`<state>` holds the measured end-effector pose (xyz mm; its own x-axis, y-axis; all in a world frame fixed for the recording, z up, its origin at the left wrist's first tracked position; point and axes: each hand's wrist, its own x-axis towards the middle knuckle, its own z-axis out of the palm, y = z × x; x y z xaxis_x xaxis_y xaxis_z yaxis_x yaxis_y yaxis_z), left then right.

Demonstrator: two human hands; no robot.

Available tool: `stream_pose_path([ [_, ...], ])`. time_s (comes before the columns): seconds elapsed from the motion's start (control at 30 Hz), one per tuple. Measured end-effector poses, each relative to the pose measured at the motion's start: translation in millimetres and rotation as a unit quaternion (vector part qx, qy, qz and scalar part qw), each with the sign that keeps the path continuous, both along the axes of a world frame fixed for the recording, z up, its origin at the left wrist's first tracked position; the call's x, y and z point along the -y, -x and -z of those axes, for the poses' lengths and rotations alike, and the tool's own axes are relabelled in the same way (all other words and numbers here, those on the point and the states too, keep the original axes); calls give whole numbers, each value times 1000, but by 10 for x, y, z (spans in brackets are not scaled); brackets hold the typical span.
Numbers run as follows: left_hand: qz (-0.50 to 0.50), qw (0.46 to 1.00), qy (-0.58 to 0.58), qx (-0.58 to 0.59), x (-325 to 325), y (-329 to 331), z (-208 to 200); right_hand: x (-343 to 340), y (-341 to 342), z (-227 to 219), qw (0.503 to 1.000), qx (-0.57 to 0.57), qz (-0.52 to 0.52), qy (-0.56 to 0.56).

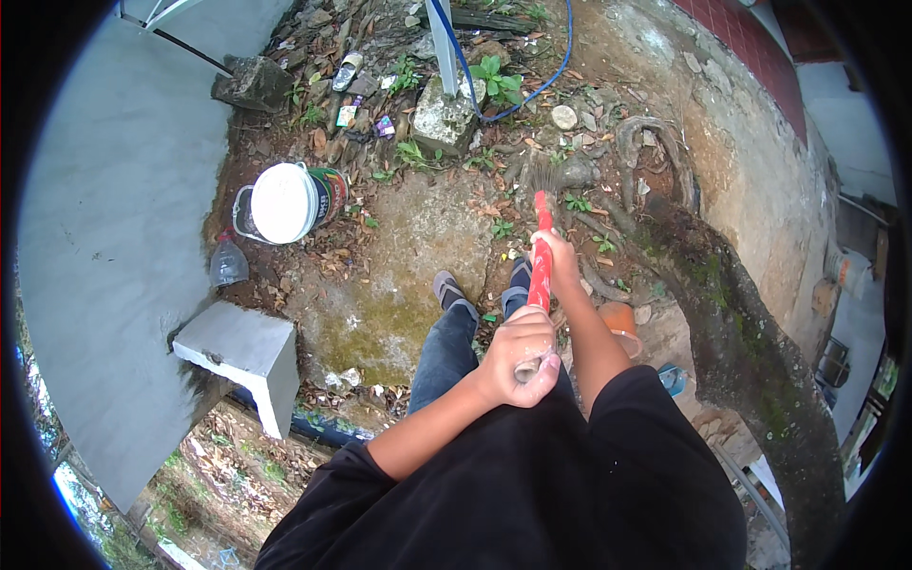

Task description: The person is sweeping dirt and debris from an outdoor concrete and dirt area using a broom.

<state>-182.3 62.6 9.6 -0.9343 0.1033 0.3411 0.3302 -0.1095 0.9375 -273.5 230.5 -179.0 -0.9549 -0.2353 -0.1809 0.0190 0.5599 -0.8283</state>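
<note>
A stick broom (541,280) with a red-wrapped handle points away from me, its thin bristles (545,175) down among leaves and stones. My left hand (519,357) is closed round the near end of the handle, close to my body. Farther along, my right hand (559,258) grips the handle below the bristles. Dry leaves, small green plants (502,228) and a grey stone (578,172) lie about the broom's head.
To the left stand a bucket with a white lid (282,203), a clear plastic bottle (229,262) and a grey concrete block (239,342). A blue hose (518,112) loops by a post on a stone base (445,119). Thick roots (698,252) and an orange pot (619,321) are at right.
</note>
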Motion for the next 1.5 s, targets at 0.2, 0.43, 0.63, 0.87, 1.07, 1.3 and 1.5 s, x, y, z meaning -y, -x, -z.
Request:
stream_pose_path([
  [0.2,49,999,-14,-6,253,-233,-355,82,-485,-419,999,-38,-17,-2],
  [0.43,125,992,-31,-5,281,-202,-239,-113,-601,-253,981,-12,194,22],
  [0.63,96,992,75,-24,395,-210,-363,639,-857,86,992,21,67,101],
  [0.87,123,991,24,-42,249,-321,-857,491,-1124,-552,992,-28,100,71],
  [1.07,172,984,-18,33,284,-139,-411,208,-1096,-50,972,-52,214,-82],
  [1.3,137,974,177,-46,-138,-262,-689,899,-948,-116,981,10,3,194],
  [1.5,251,966,55,-14,203,-121,-919,668,-1043,-626,993,78,-20,82],
])
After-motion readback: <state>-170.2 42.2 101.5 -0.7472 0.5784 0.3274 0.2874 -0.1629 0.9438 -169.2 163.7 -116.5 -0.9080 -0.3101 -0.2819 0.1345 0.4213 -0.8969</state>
